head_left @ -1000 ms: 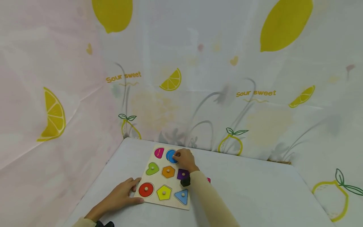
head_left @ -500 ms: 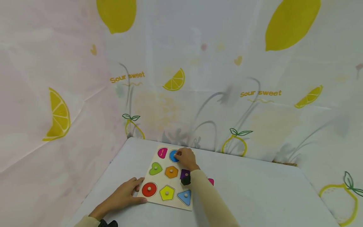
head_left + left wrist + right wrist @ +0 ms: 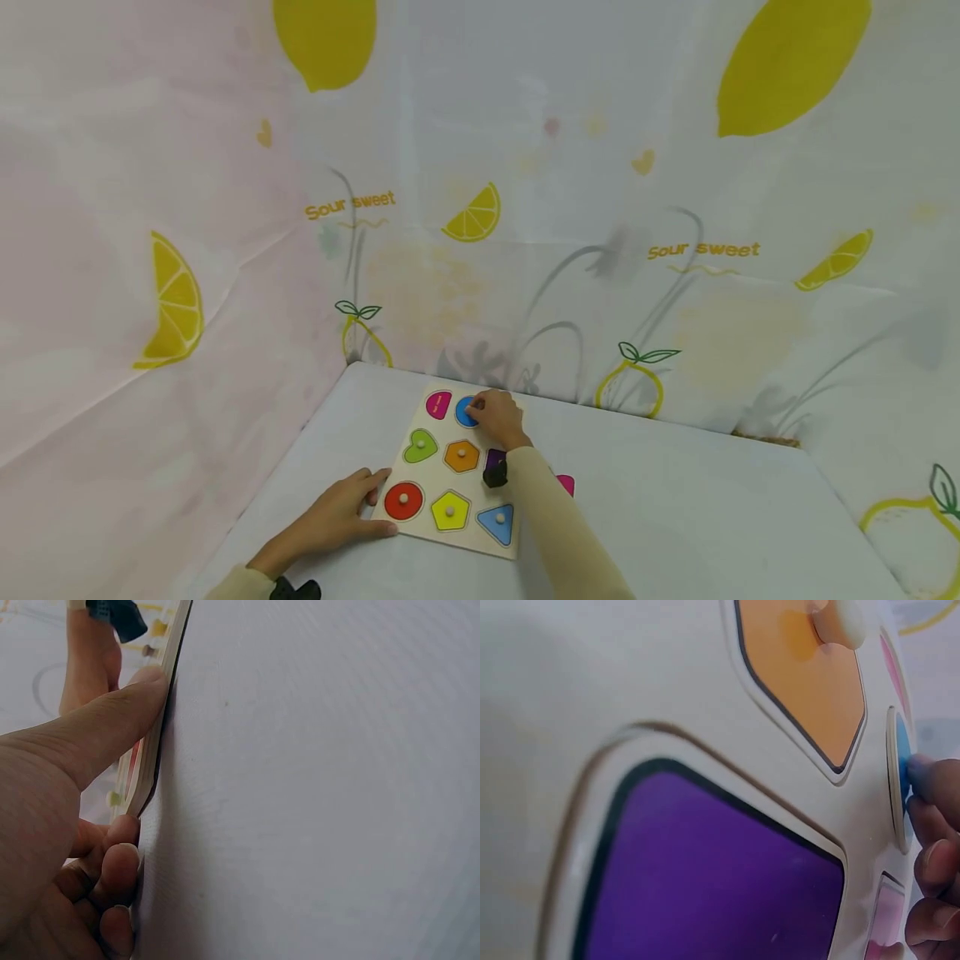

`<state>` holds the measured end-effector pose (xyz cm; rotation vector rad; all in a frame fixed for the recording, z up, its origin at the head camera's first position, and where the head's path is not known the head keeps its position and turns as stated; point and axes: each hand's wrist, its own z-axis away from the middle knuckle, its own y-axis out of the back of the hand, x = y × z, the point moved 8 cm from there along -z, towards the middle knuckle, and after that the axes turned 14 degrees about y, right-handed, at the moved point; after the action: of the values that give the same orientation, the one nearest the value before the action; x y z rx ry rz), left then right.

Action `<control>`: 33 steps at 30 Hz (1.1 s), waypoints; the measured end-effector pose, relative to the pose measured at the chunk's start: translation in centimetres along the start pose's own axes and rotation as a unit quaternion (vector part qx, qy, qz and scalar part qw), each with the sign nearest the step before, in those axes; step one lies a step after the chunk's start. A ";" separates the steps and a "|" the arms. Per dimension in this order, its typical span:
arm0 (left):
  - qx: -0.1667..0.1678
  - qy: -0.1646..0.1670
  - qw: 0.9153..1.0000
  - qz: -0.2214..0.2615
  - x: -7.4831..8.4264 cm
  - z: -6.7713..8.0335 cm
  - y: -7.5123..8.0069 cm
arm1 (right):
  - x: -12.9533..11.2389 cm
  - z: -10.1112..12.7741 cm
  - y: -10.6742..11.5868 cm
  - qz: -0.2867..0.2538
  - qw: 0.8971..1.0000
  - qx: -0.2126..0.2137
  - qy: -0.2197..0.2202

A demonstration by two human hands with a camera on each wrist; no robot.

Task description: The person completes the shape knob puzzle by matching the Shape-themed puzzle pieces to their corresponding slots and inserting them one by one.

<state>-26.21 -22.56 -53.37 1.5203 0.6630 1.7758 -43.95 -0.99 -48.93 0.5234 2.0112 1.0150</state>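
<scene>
A wooden peg puzzle board lies on the white table, bearing several coloured shapes with round knobs. At its far side my right hand pinches the round blue piece by the middle, over its round recess. The right wrist view shows this blue piece edge-on, its rim standing slightly proud of the board. My left hand holds the board's near left corner, thumb on the front edge and fingers along the left side. Near that hand sits the red circle; the purple piece is partly covered by my right wrist in the head view.
A pink piece lies on the table right of the board, partly behind my right sleeve. At the board's far left is a pink recess with small lettering. Lemon-printed cloth walls rise behind the table and on its left.
The blue piece, earlier offset to the right with a blue crescent showing beside it, now lines up with its recess. My left hand keeps its hold; the whole view has shifted slightly.
</scene>
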 end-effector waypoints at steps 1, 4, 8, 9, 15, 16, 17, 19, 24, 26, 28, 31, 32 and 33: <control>0.000 -0.002 1.000 -0.001 0.0 0.0 0.0 | 0.1 0.0 0.0 0.004 1.000 0.000 -0.004; 0.000 -0.005 1.000 -0.001 0.1 -0.1 0.0 | 0.2 -0.1 0.0 0.013 1.000 -0.006 -0.013; -0.001 -0.006 1.000 0.001 0.0 -0.1 -0.1 | 0.0 -0.1 0.1 0.016 1.000 -0.010 -0.013; -0.001 -0.006 1.000 0.001 0.0 -0.1 -0.1 | -0.1 -0.1 0.2 0.018 1.000 -0.010 -0.013; 0.001 -0.004 1.000 -0.003 0.1 0.0 0.0 | -0.2 -0.2 0.1 0.026 1.000 -0.008 -0.015; 0.002 -0.002 1.000 -0.002 0.1 0.0 0.1 | -0.1 -0.1 0.1 0.027 0.999 -0.007 -0.016; 0.002 0.000 1.000 -0.001 0.1 0.0 0.1 | -0.1 -0.1 0.1 0.028 0.999 -0.007 -0.019; 0.001 0.002 1.000 -0.001 0.1 0.0 0.0 | 0.0 0.0 0.1 0.027 0.999 -0.007 -0.026; 0.001 -0.002 1.000 -0.003 0.2 0.0 0.0 | -0.1 0.0 0.1 0.035 0.999 -0.014 -0.036; 0.000 -0.002 1.000 -0.005 0.3 0.1 0.1 | -0.1 0.0 0.1 0.041 0.998 -0.014 -0.036; 0.000 -0.001 1.000 -0.006 0.4 0.2 0.3 | -0.2 -0.1 0.2 0.044 0.998 -0.014 -0.030; 0.000 0.003 1.000 -0.005 0.3 0.2 0.3 | -0.3 -0.1 0.4 0.040 0.999 -0.013 -0.012; 0.000 0.004 1.000 -0.002 0.3 0.2 0.3 | -0.3 0.0 0.5 0.036 0.999 -0.014 -0.005; 0.000 0.005 1.000 -0.002 0.3 0.2 0.2 | -0.3 0.1 0.7 0.034 0.999 -0.015 0.001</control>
<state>-26.06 -22.51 -53.01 1.5098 0.6698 1.7824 -43.70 -0.77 -48.27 0.5773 1.9882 1.0855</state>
